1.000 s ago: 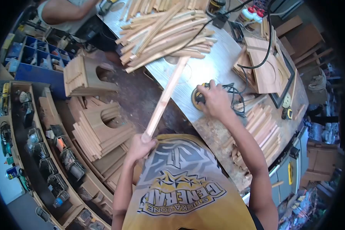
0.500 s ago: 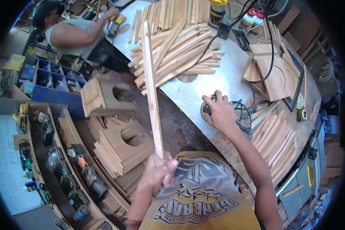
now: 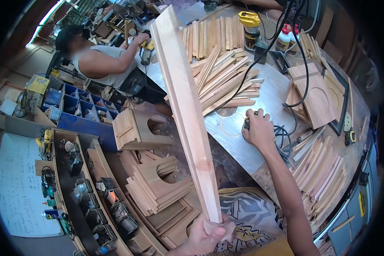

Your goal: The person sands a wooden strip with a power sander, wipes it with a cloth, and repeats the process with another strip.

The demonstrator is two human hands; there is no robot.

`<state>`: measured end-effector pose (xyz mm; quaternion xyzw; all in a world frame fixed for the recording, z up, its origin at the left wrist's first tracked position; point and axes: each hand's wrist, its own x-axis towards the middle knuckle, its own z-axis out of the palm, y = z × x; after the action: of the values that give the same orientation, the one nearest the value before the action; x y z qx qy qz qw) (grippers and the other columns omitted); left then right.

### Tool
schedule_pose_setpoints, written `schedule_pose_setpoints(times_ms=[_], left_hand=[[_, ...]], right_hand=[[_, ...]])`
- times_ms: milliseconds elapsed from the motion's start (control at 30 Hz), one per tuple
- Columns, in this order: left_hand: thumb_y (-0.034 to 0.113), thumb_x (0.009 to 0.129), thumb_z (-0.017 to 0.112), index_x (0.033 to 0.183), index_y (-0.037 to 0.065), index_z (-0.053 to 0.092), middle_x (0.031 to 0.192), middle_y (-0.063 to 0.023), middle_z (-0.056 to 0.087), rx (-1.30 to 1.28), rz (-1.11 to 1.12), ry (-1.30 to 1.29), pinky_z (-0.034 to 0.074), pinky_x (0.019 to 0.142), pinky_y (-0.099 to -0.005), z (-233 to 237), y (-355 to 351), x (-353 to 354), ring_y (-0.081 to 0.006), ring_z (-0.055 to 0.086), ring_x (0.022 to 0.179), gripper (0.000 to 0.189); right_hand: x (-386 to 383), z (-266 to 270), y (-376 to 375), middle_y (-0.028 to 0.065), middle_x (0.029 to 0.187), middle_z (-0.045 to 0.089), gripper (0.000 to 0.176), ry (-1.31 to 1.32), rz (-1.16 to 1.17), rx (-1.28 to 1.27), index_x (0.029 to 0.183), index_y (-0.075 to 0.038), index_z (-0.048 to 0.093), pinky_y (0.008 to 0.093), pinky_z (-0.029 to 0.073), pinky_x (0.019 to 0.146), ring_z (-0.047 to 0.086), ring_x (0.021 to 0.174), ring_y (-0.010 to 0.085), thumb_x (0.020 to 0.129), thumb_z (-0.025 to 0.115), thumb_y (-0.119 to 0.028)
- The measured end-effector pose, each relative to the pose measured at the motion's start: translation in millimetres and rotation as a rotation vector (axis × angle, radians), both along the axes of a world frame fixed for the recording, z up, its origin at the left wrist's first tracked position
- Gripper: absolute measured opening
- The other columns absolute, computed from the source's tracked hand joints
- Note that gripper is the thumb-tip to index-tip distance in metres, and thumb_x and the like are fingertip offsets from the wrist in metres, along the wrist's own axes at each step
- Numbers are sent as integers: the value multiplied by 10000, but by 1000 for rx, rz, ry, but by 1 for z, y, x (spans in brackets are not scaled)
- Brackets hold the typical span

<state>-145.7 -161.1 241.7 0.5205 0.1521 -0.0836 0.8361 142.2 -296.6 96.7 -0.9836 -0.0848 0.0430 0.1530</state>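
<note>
My left hand [image 3: 210, 235] is closed around the lower end of a long wooden strip [image 3: 184, 106] with a stepped edge. The strip stands tilted up in front of me, its far end rising toward the top of the view. My right hand [image 3: 261, 130] rests over a yellow-and-black power sander [image 3: 246, 123] on the metal-topped table [image 3: 239, 147], fingers curled around its top. Most of the sander is hidden under that hand. Its dark cord [image 3: 282, 136] lies coiled just to the right.
Stacked wooden strips [image 3: 230, 83] cover the table's far part; more strips [image 3: 318, 170] lie at right. Wooden panels [image 3: 313, 96] and glue bottles [image 3: 283, 40] stand behind. Across the table, a person [image 3: 104, 57] holds a yellow tool. Cut panels [image 3: 158, 187] and tool shelves [image 3: 96, 192] are at left.
The wooden strip has come closer to my head and looks larger, its end raised. My view has shifted left. My right hand stays at the sander.
</note>
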Motion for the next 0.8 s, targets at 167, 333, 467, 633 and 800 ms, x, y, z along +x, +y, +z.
schedule_pose_setpoints(times_ms=[167,333,467,633,800], left_hand=[[161,944,726,1242,5,510,881,-56,616,238,237,56,519,627,-291,34,-18,21,-133,609,712,399],[128,918,754,1107,-6,591,837,-32,635,679,177,16,509,641,-262,28,-8,20,-84,596,701,283],[127,907,768,1075,-8,602,797,-25,634,900,65,-27,521,643,-281,40,-6,26,-83,605,703,272],[199,907,775,1191,-30,561,755,-89,627,-285,87,212,464,519,-312,65,-8,26,-146,586,594,423],[291,891,708,1396,-126,339,676,-166,582,-32,167,-47,432,437,-281,76,6,36,-183,566,520,751]], right_hand=[[5,-3,-3,142,1186,539,594,-20,-31,-9,1239,-182,521,534,574,801,595,1095,377,766,857,-306],[12,-7,-6,140,1175,542,635,-52,-53,-10,1271,-189,515,531,574,789,602,1080,377,754,863,-309],[16,-13,-8,140,1169,543,640,-83,-53,-21,1273,-183,515,529,576,778,604,1073,377,750,863,-308],[18,-12,-9,142,1162,546,615,-105,-53,16,1252,-176,521,519,579,771,606,1068,375,752,858,-297],[17,-12,-8,148,1172,548,604,-118,-32,4,1242,-173,522,518,579,774,609,1072,380,755,856,-300]])
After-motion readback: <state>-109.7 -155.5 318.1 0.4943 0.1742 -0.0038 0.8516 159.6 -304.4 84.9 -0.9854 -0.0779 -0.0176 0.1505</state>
